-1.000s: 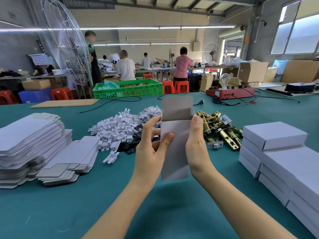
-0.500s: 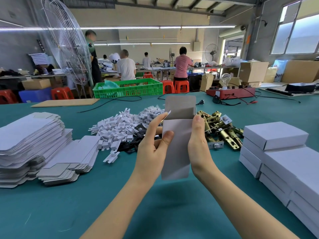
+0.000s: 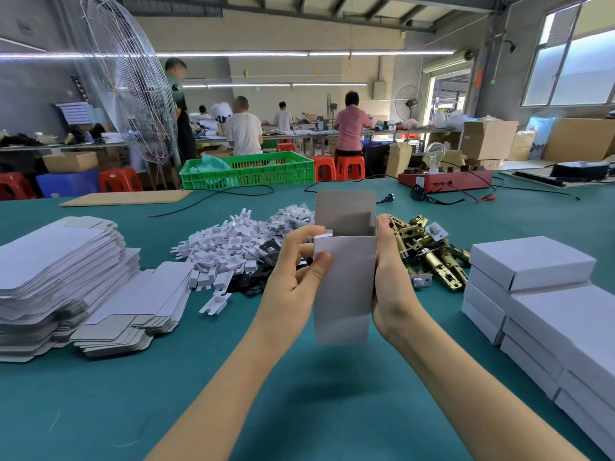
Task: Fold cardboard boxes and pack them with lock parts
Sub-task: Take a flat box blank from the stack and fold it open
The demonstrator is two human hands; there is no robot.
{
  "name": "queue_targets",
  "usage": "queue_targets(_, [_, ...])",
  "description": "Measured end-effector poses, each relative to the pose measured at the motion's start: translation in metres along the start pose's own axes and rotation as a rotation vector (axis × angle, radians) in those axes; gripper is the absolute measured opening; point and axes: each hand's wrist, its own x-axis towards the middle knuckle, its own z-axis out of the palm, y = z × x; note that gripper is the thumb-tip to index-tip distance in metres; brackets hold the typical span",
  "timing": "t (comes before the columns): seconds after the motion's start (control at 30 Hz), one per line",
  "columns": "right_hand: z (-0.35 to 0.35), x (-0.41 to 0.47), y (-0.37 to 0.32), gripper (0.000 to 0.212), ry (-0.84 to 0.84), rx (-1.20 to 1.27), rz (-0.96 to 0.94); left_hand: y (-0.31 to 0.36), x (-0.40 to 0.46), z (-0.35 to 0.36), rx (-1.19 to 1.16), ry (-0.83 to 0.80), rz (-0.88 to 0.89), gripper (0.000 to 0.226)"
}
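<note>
A partly formed white cardboard box (image 3: 342,281) is held upright in the centre of the frame, above the green table (image 3: 299,410), with its top open and its grey-lined lid flap standing up at the far side. It is gripped by the left hand (image 3: 293,277) on its left edge: the thumb is pressed on the front panel and the fingers are curled round a small side flap at the top left corner. It is clasped by the right hand (image 3: 389,287) along its right edge, the thumb laid up that edge and the fingers hidden behind the box.

At the lower right of the frame, closed white boxes (image 3: 539,301) are stacked in several layers. At the left, a tall stack of flat box blanks (image 3: 56,274) is seen, with a lower, slumped pile of blanks (image 3: 139,311) just beside it.

Behind the hands, towards the middle, a heap of white plastic inserts (image 3: 226,247) is spread on the table, with dark parts (image 3: 253,277) mixed in at its near edge. To the right of the held box, a pile of brass lock latches (image 3: 429,254) lies just beside the stacked boxes.

Farther back, a green plastic crate (image 3: 249,171) and a red test board with a light bulb (image 3: 442,178) are set on the table's far side. A large wire-guarded fan (image 3: 129,94) stands at the upper left, and people are seen working at benches beyond.
</note>
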Motion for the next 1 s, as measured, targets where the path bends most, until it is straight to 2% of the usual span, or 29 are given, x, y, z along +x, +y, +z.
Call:
queue_targets(0.17, [0.0, 0.001, 0.0, 0.038, 0.016, 0.031, 0.005, 0.001, 0.0, 0.0, -0.052, 0.011, -0.069, 0.022])
queue_targets(0.3, [0.003, 0.0, 0.0, 0.028, 0.069, -0.121, -0.085, 0.002, -0.006, 0.012, -0.035, 0.032, -0.076, 0.02])
queue_targets(0.43, [0.003, -0.001, -0.002, 0.013, 0.084, -0.223, -0.165, 0.004, -0.007, 0.019, -0.09, 0.083, -0.078, 0.031])
queue_targets(0.57, [0.003, -0.001, -0.002, 0.031, 0.082, -0.233, -0.224, 0.005, -0.004, 0.02, -0.146, 0.164, -0.141, 0.032])
queue_targets(0.83, [0.007, -0.005, -0.003, 0.034, 0.032, -0.222, -0.325, 0.007, -0.004, 0.022, -0.209, 0.206, -0.131, 0.029])
queue_targets(0.93, [0.008, -0.005, -0.002, 0.035, 0.023, -0.217, -0.34, 0.008, -0.004, 0.023, -0.246, 0.273, -0.099, 0.02])
queue_targets(1.0, [0.009, -0.005, -0.002, 0.038, 0.026, -0.216, -0.346, 0.009, -0.004, 0.023, -0.301, 0.32, -0.109, 0.022])
